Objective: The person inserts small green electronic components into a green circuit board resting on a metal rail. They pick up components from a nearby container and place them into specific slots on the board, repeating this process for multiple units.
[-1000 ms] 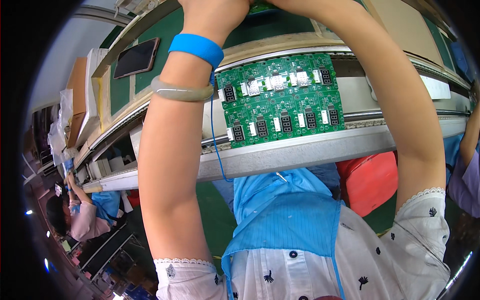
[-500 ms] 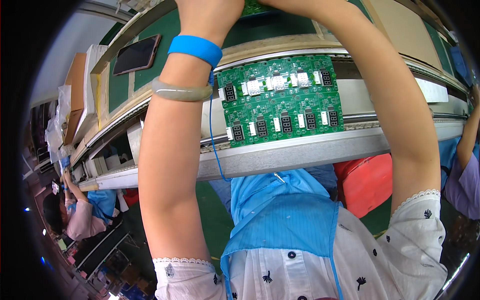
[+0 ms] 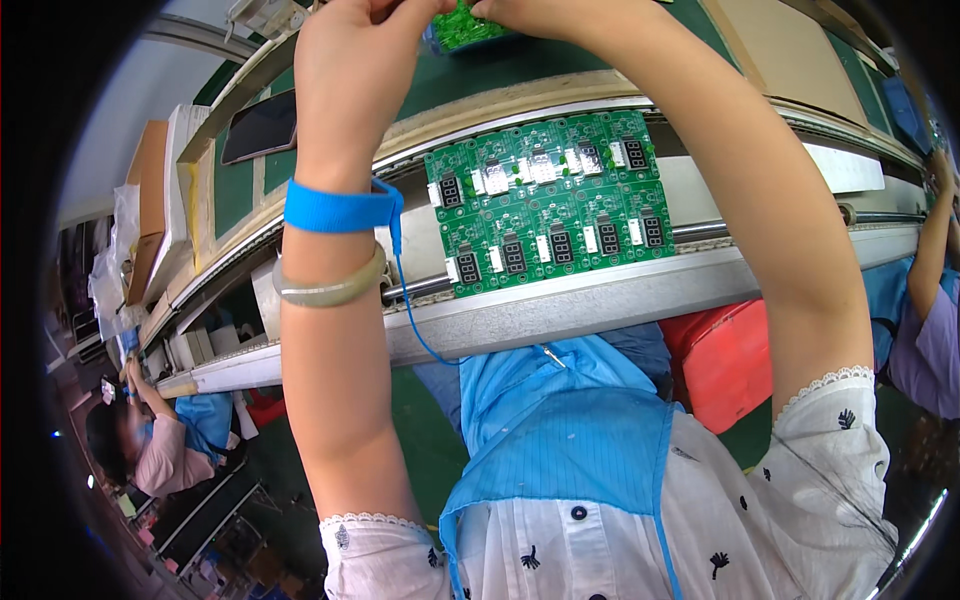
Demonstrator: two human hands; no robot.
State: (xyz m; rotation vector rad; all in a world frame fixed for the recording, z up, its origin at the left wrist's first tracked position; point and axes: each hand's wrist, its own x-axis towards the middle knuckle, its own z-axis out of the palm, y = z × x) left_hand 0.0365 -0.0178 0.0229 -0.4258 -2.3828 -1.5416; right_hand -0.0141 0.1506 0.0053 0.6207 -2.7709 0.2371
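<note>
My left hand (image 3: 355, 85) reaches to the top edge of the picture, its thumb and fingers bent together in a pinch. Whatever lies between them is too small or hidden to name. Close beside it, my right hand (image 3: 535, 14) is partly cut off by the same edge, its visible fingers drawn together. A blue bin of small bright green parts (image 3: 468, 28) sits between and below the two hands. Nearer to me, a green circuit board panel (image 3: 548, 210) rests across the rails, carrying several black digit displays and white connectors. A blue wrist strap (image 3: 335, 208) with a cord circles my left wrist.
A metal rail (image 3: 560, 300) runs along the near edge. A dark phone (image 3: 262, 128) lies on the green bench at left, near cardboard (image 3: 148, 205). A red seat (image 3: 720, 365) is below. Co-workers (image 3: 170, 440) are at far left and at the right edge.
My left hand has moved left and down, and my right hand has shifted left. More of the bin of green parts shows, and my left hand now covers part of the phone.
</note>
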